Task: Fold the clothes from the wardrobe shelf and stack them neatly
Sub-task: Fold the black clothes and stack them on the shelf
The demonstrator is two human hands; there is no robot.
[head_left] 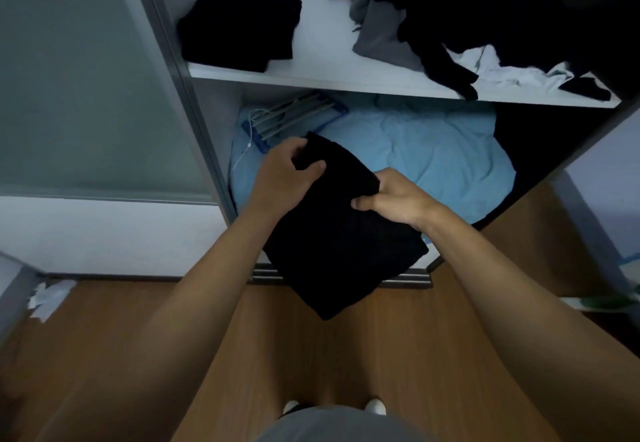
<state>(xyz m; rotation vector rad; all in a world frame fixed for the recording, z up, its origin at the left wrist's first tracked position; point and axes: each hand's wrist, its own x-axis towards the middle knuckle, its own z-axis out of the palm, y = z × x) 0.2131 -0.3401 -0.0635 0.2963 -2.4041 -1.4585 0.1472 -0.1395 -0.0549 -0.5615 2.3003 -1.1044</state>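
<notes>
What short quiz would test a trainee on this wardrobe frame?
1. True or false: the left hand and right hand both grip the black garment.
2. Where on the shelf is the folded black stack? A left end; B right end; C middle.
3. Fill in: the bedding below the shelf is light ____.
Key: 1 true; 2 A; 3 blue.
</notes>
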